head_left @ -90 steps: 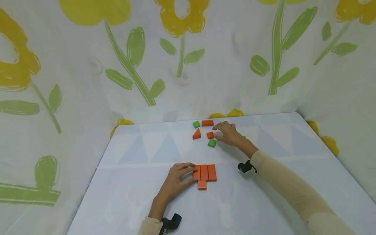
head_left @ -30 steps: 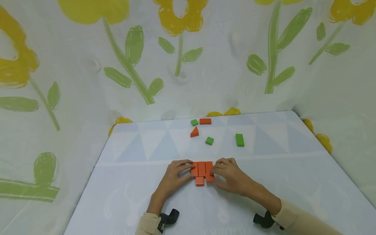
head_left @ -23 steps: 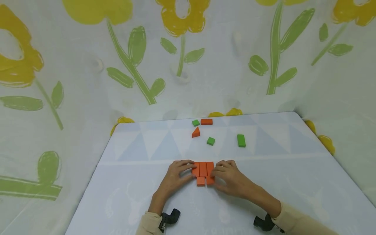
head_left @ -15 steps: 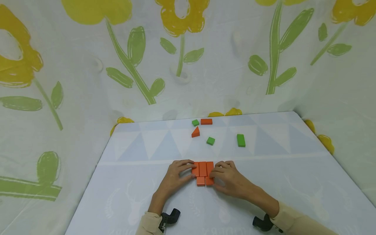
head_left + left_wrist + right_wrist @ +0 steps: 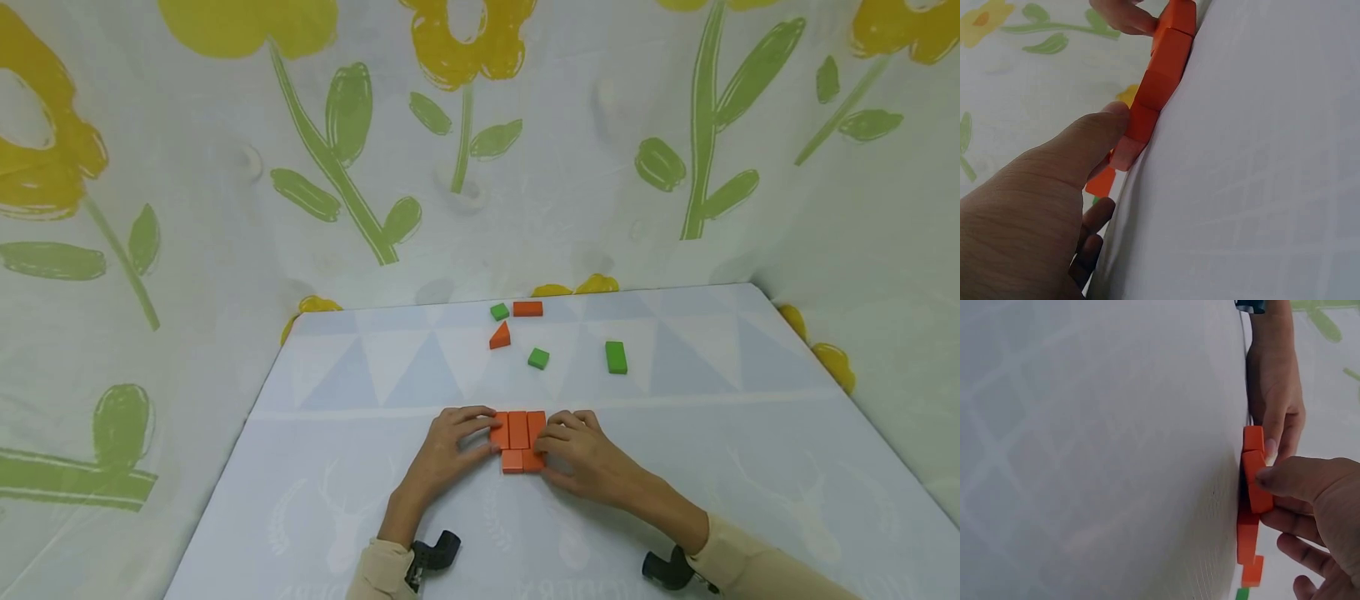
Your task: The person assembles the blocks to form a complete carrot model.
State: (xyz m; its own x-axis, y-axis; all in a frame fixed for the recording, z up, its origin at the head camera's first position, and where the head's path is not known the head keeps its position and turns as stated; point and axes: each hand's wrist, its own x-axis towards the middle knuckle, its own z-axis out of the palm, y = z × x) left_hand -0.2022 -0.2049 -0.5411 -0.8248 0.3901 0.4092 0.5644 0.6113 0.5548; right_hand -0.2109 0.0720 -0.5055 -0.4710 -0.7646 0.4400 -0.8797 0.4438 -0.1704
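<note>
Three long orange blocks (image 5: 518, 429) lie side by side on the table. Along their near edge is a small square orange block (image 5: 512, 462). Right beside it, touching in the head view, sits another small orange block (image 5: 532, 464), which my right hand (image 5: 588, 458) pinches between thumb and fingers; the thumb on this block (image 5: 1256, 464) shows in the right wrist view. My left hand (image 5: 442, 450) holds the leftmost long block (image 5: 498, 435) by its ends, index finger at the far end and thumb at the near one. The left wrist view shows that thumb (image 5: 1113, 119) against the orange row.
Toward the back lie a long orange block (image 5: 528, 309), an orange triangular block (image 5: 500, 337), two small green blocks (image 5: 499, 312) and a longer green block (image 5: 616, 357). A flower-printed curtain (image 5: 540, 225) rises behind the table (image 5: 337, 500).
My right hand has come from the back of the table with a small orange block and slid it left against the other small one, closing the gap. My left hand has stayed put.
</note>
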